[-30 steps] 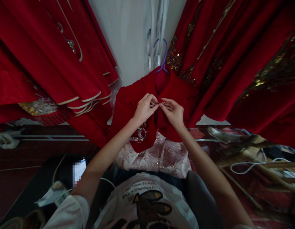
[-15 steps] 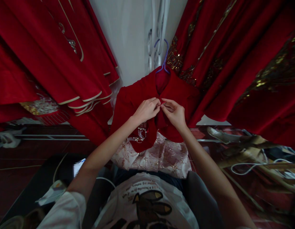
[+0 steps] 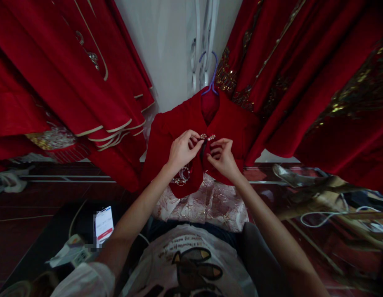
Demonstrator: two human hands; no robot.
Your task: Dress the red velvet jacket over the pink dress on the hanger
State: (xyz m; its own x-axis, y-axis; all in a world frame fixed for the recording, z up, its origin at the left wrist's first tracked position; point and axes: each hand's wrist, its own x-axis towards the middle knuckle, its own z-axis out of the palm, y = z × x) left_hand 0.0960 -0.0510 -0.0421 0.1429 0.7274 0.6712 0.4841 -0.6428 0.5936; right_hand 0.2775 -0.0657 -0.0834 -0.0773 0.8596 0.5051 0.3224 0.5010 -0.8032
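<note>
A red jacket point(image 3: 179, 119) hangs on a purple hanger point(image 3: 214, 70) in front of me, over a pale pink patterned cloth point(image 3: 206, 206) across my lap. At its front opening sit two beaded halves of a clasp, a left half point(image 3: 203, 136) and a right half point(image 3: 211, 137), close together. My left hand point(image 3: 184, 149) pinches the jacket's front edge beside the left half. Just below the right half, my right hand point(image 3: 223, 159) has bent fingers, with thumb and forefinger apart. Below my left hand, beaded trim point(image 3: 183, 175) decorates the jacket.
Red garments with pale edging point(image 3: 117, 99) hang at left, and red garments with gold sequins point(image 3: 290, 90) at right. A lit phone point(image 3: 104, 225) lies on a dark surface point(image 3: 30, 255) at lower left. A shoe point(image 3: 287, 175) and wooden pieces point(image 3: 327, 202) are at right.
My fingertips, together over the clasp before, have parted. The right hand moved down and right, the left slightly left, and both beaded halves now show. More of the phone is visible.
</note>
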